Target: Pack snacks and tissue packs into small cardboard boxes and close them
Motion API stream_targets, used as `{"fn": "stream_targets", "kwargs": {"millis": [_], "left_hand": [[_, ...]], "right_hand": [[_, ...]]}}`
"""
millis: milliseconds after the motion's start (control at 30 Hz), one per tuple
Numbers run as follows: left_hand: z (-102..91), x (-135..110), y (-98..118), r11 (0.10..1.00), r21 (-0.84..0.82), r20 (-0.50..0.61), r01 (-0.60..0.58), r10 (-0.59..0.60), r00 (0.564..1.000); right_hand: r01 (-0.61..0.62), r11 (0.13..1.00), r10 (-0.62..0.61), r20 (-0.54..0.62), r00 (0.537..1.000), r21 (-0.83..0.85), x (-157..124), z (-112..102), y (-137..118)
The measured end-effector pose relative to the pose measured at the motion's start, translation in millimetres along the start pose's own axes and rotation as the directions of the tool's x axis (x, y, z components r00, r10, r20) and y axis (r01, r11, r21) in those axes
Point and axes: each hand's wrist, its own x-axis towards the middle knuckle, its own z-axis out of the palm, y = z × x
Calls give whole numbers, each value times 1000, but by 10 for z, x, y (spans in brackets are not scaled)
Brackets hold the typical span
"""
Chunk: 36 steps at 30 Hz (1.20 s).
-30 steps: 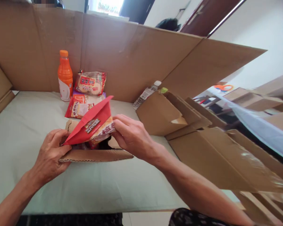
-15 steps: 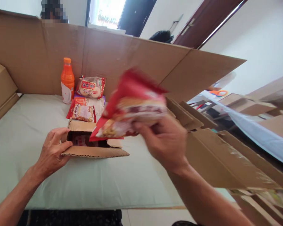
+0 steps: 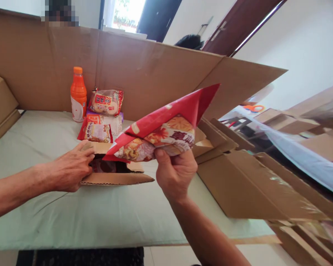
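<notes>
My right hand (image 3: 178, 170) grips a red snack bag (image 3: 166, 127) by its lower edge, thumb in front. The bag is tilted, and its lower left corner overlaps the opening of a small cardboard box (image 3: 118, 178). At the left end of that box is my left hand (image 3: 72, 165), its fingers bent over the edge and partly inside the opening. Within the box, in shadow, lies a reddish package (image 3: 104, 166) that I cannot make out clearly. Behind the box rests a smaller red snack bag (image 3: 98, 132).
An orange bottle (image 3: 78, 96) stands by the cardboard wall (image 3: 144, 70), beside a rice cracker bag (image 3: 106, 102) and a purple-edged packet (image 3: 115, 123). Large cartons (image 3: 246, 184) line the right side; another carton (image 3: 1, 99) is at left. Someone's head shows beyond the wall.
The snack bag in my right hand has turned, its upper end swinging right, and the hand has shifted left and down. My left hand has moved right, further over the box's end.
</notes>
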Motion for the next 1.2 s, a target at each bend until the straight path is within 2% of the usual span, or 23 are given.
{"fn": "stream_targets", "kwargs": {"millis": [67,133,167,200,233,267,333,367,400,433,500,567,633,700,833,867,900,933,1033,1067,1100,1133,1200], "left_hand": [[-9,15,13,997,51,98,-65,60,993],[10,-23,4,997,67,66,-33,29,997],[32,-57,-10,998,64,28,-16,15,999],[61,-96,-30,998,56,-13,-2,3,1000],[97,-135,-53,999,48,-49,16,-13,999],[136,-170,-77,999,40,-78,36,-32,996],[216,-214,-116,997,23,-120,71,-67,990],[249,-220,-127,997,15,-135,79,-76,988],[274,-215,-132,997,8,-151,79,-77,986],[288,-201,-130,997,2,-166,78,-76,983],[285,-162,-114,997,-3,-178,78,-78,981],[251,-130,-94,996,-7,-152,89,-89,984],[217,-120,-82,995,-10,-126,101,-101,987],[202,-130,-85,995,-11,-124,103,-103,987],[213,-188,-99,996,-26,-186,89,-92,978],[220,-213,-91,995,-43,-229,93,-100,968],[233,-242,-73,991,-72,-293,111,-128,947],[253,-276,-46,983,-113,-364,145,-177,914],[386,-370,93,920,-290,-483,265,-380,789],[451,-386,150,891,-349,-479,291,-436,762],[522,-390,204,866,-397,-472,305,-477,741],[590,-381,252,849,-431,-476,304,-501,723],[698,-334,316,835,-472,-514,284,-522,681]], "right_hand": [[100,994,-99,-35,995,43,45,75,32],[217,976,-217,-21,976,6,113,98,82],[285,958,-284,49,958,-30,155,91,106],[362,930,-347,176,921,-63,201,78,125],[443,892,-386,354,852,-91,249,63,133],[522,846,-381,560,736,-110,298,53,126],[664,740,-222,892,394,-110,388,78,61],[721,686,-105,967,233,-99,424,122,8],[763,640,5,994,107,-86,451,189,-49],[792,607,90,996,16,-68,470,273,-104],[810,586,191,974,-123,-13,491,468,-179],[796,604,224,952,-209,33,495,635,-181],[768,638,188,958,-215,47,479,731,-123],[741,672,161,972,-171,19,444,760,-41],[651,758,204,964,-174,-43,431,680,55],[620,783,193,969,-154,-57,459,625,56],[584,809,164,980,-109,-70,496,552,48],[546,834,121,992,-33,-84,537,463,37],[480,868,-32,949,313,-129,628,165,26],[486,861,-66,914,400,-151,637,88,44],[500,848,-80,891,447,-174,635,36,78],[512,835,-72,884,462,-199,626,14,124],[500,830,0,895,446,-249,602,52,237]]}}
